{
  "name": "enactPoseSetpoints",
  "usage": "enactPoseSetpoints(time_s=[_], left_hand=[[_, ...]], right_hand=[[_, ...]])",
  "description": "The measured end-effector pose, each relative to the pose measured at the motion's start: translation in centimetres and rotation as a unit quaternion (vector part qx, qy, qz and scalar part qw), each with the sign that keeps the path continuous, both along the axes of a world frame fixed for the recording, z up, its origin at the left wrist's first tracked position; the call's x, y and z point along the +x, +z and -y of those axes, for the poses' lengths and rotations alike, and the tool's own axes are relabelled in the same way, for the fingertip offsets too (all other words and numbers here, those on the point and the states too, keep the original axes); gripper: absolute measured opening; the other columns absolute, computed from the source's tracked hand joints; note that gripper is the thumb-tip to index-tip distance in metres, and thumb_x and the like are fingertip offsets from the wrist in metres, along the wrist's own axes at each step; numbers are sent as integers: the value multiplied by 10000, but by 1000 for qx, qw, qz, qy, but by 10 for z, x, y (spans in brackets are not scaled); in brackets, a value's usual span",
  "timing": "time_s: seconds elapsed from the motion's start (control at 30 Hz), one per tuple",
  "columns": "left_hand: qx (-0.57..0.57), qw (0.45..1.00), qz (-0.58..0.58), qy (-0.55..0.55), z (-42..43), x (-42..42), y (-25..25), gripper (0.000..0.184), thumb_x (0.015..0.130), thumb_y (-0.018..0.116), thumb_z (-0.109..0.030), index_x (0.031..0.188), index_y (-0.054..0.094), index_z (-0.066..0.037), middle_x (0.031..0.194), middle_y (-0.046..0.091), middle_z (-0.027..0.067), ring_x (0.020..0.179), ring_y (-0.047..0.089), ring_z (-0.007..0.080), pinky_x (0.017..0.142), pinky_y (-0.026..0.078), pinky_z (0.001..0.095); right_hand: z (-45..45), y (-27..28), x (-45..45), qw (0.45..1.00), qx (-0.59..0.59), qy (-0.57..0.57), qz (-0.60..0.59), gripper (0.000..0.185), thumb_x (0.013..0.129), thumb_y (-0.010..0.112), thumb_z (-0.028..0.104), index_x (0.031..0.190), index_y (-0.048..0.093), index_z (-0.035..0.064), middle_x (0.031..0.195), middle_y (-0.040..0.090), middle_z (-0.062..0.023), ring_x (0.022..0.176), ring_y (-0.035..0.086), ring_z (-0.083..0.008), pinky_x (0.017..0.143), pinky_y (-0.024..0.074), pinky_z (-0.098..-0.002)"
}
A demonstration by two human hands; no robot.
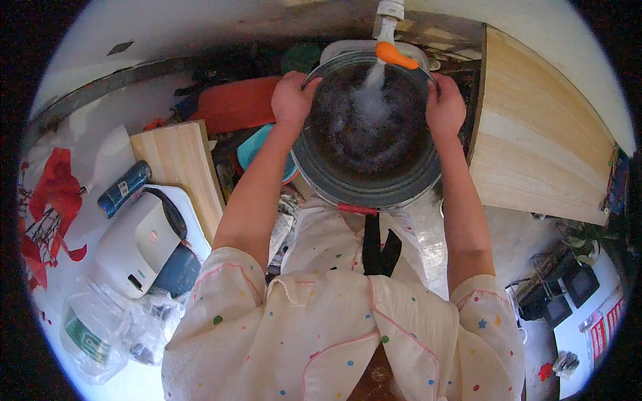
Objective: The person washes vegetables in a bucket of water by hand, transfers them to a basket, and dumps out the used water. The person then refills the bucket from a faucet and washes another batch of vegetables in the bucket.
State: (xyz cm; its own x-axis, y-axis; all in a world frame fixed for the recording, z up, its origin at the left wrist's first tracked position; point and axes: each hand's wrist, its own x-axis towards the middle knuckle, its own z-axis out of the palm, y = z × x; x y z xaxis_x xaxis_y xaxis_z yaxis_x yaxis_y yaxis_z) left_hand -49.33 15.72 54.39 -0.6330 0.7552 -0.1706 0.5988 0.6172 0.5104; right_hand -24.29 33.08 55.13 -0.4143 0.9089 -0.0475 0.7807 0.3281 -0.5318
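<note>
A wide, dark wok (pixel 361 144) is held level under a white tap with an orange lever (pixel 396 56). Water (pixel 374 79) streams from the spout and splashes inside the wok. My left hand (pixel 292 99) is closed around the wok's left side handle. On the opposite side, my right hand (pixel 446 107) grips the other handle at the rim. Beneath the wok, a pale rim and a red grip (pixel 358 209) show, perhaps of a bucket mostly hidden by it.
To the left are a wooden board (pixel 184 174), a red container (pixel 234 103), a turquoise basin (pixel 254 146), a white appliance (pixel 137 244) and plastic bags (pixel 110 327). A light wooden panel (pixel 535 134) rises at the right. Farther right stands a leafy plant (pixel 582 240).
</note>
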Motion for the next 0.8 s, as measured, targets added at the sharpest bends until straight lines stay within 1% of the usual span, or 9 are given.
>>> enactPoseSetpoints(time_s=[0.1, 0.2, 0.27, 0.33, 0.4, 0.5, 0.6, 0.7, 0.8], left_hand=[[26, 1000, -15, -9, 1, 0, -3, 307, 816, 680, -330, 819, 684, -23, 874, 617, 166, 823, 595, 390, 694, 481, 467], [11, 1000, -18, -12, 1, -1, -2, 308, 823, 672, -323, 813, 680, -15, 873, 617, 167, 818, 595, 391, 688, 479, 469], [21, 1000, -15, -10, 1, 0, 0, 311, 823, 673, -323, 808, 678, -13, 872, 617, 167, 814, 594, 391, 688, 479, 469], [31, 999, -12, -8, 2, 0, -1, 314, 822, 673, -324, 803, 675, -10, 871, 616, 166, 810, 594, 391, 688, 479, 469], [49, 998, -45, -20, 5, -1, -6, 317, 820, 676, -324, 798, 671, -8, 843, 607, 168, 801, 593, 390, 681, 478, 467], [36, 999, -31, -15, 9, -1, -8, 314, 816, 680, -323, 793, 667, -10, 823, 596, 168, 790, 590, 391, 669, 475, 468], [45, 998, -36, -13, 9, 0, -7, 311, 819, 677, -321, 792, 666, -11, 815, 592, 170, 783, 588, 392, 660, 472, 471], [36, 999, -16, -18, 8, -1, -1, 311, 825, 672, -322, 788, 666, -13, 827, 597, 168, 783, 587, 392, 659, 471, 475], [49, 998, -31, -22, 10, -2, -5, 302, 828, 672, -318, 794, 670, -17, 818, 590, 171, 784, 586, 390, 655, 469, 471]], right_hand=[[0, -4, 2, 1000, 14, 9, -25, 197, 891, 590, 178, 1063, 650, 102, 1069, 647, -108, 942, 627, -331, 787, 506, -388], [0, -2, 0, 1000, 14, 7, -18, 197, 887, 593, 170, 1064, 650, 105, 1063, 648, -104, 939, 629, -327, 787, 506, -388], [1, 1, -1, 999, 27, 7, -23, 167, 868, 602, 160, 1023, 644, 116, 1011, 646, -110, 896, 632, -336, 737, 516, -424], [3, 1, 0, 999, 20, 6, -25, 161, 870, 599, 158, 1019, 642, 112, 1003, 643, -113, 891, 630, -340, 734, 516, -426], [4, 0, 0, 1000, 14, 6, -27, 156, 873, 596, 156, 1015, 639, 109, 994, 641, -117, 887, 629, -344, 731, 515, -429], [4, -1, 1, 999, 19, 21, -40, 159, 877, 590, 150, 1022, 635, 101, 977, 639, -120, 879, 628, -349, 729, 515, -432], [4, 1, -1, 999, 4, 26, -33, 176, 879, 582, 139, 1040, 631, 90, 994, 633, -125, 898, 624, -352, 746, 512, -431], [3, 8, -2, 999, -15, 26, -24, 204, 879, 574, 128, 1069, 631, 78, 1036, 625, -141, 941, 614, -359, 791, 508, -428], [-1, 10, -1, 998, -45, 44, -8, 238, 878, 569, 122, 1104, 624, 73, 1075, 615, -157, 983, 604, -366, 836, 501, -428]])
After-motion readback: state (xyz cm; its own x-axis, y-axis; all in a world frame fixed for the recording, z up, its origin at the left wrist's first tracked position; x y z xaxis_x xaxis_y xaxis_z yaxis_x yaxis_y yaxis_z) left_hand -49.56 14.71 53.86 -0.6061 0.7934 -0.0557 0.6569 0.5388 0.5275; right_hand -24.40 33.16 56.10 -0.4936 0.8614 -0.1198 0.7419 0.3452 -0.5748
